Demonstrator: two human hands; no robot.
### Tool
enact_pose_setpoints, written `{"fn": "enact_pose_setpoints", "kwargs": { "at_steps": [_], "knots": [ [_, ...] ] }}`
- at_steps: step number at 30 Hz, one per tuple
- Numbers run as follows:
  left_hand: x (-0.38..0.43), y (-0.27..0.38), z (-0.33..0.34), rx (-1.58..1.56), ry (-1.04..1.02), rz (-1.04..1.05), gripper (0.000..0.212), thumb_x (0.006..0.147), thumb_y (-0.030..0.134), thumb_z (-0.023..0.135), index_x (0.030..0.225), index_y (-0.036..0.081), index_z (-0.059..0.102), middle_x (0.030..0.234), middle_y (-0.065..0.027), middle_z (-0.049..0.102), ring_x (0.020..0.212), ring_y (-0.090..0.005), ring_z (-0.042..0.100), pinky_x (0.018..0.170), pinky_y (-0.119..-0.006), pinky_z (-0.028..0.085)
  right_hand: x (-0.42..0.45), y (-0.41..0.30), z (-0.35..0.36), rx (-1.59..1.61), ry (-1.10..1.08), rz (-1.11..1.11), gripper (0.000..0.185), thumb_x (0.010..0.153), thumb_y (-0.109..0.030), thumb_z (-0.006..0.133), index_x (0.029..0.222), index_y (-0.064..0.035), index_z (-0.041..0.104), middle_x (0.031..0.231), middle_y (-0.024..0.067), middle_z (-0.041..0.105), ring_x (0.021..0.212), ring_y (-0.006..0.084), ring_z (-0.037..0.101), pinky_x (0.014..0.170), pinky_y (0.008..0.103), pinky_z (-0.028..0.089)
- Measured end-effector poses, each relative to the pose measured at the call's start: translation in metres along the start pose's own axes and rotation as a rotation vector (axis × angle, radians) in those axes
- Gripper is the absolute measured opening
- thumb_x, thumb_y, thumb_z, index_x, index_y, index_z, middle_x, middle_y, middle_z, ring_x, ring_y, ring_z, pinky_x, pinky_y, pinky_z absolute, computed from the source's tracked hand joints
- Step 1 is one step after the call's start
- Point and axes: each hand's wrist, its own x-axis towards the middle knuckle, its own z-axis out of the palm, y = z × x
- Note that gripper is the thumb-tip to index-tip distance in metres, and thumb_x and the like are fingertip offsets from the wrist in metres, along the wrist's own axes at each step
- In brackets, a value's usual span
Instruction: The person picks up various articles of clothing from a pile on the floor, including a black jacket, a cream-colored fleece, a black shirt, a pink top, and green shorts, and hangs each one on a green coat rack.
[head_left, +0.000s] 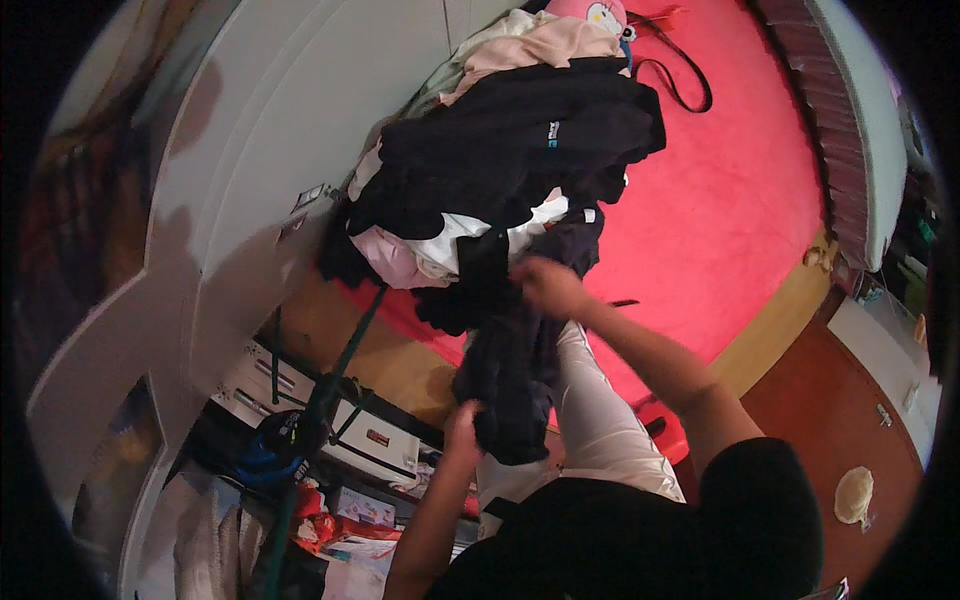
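A dark navy or black garment hangs over my white-trousered legs, its far part reaching up to the clothes pile. My left hand grips its near left edge, with the fingers partly hidden by the cloth. Farther up, my right hand is blurred, its fingers curled on the same garment. Just beyond lies a heap of clothes, topped by a black garment with a small printed logo. White cloth and pink cloth stick out beneath it.
The heap rests on a bed with a pinkish-red sheet and a wooden edge. A black strap curls at the far side. Left stand a pale panel, a dark green pole and a white drawer unit.
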Motion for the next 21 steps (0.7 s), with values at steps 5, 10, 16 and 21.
{"fn": "enact_pose_setpoints", "kwargs": {
  "at_steps": [5, 10, 16, 21],
  "knots": [
    [-0.016, -0.027, 0.000, 0.315, -0.091, -0.024, 0.047, 0.083, 0.022, 0.063, 0.122, -0.002, 0.054, 0.117, -0.0100, 0.061, 0.104, -0.0207, 0.059, 0.094, -0.033, 0.047, 0.120, 0.030, -0.023, -0.224, 0.441, -0.051, 0.073, 0.077, -0.017, 0.069, 0.139, -0.0020, 0.033, 0.142, 0.0244, 0.035, 0.121, 0.0442, 0.046, 0.102, 0.0438, 0.041],
    [-0.020, -0.025, 0.012, 0.342, -0.059, -0.061, 0.049, 0.083, 0.018, 0.064, 0.126, -0.001, 0.052, 0.117, -0.0092, 0.061, 0.105, -0.0201, 0.058, 0.094, -0.031, 0.045, 0.176, -0.012, -0.033, -0.384, 0.444, 0.199, 0.074, 0.074, -0.017, 0.074, 0.138, -0.0112, 0.038, 0.140, 0.0233, 0.037, 0.116, 0.0435, 0.051, 0.097, 0.0442, 0.046],
    [-0.042, 0.002, 0.028, 0.278, -0.063, 0.053, 0.052, 0.083, 0.016, 0.063, 0.130, -0.002, 0.049, 0.122, -0.0091, 0.059, 0.109, -0.0201, 0.057, 0.097, -0.031, 0.043, 0.151, 0.037, -0.058, -0.457, 0.291, 0.078, 0.037, 0.080, -0.027, 0.066, 0.112, -0.0092, 0.060, 0.106, 0.0176, 0.058, 0.101, 0.0379, 0.059, 0.088, 0.0444, 0.049],
    [-0.033, 0.048, 0.047, 0.124, -0.115, 0.322, 0.055, 0.086, 0.018, 0.060, 0.135, -0.002, 0.044, 0.130, -0.0103, 0.053, 0.114, -0.0195, 0.053, 0.100, -0.031, 0.041, 0.056, 0.017, -0.135, -0.264, 0.386, -0.081, 0.035, 0.084, -0.027, 0.060, 0.109, -0.0029, 0.061, 0.100, 0.0155, 0.064, 0.086, 0.0325, 0.060, 0.078, 0.0399, 0.048]
  ]
}}
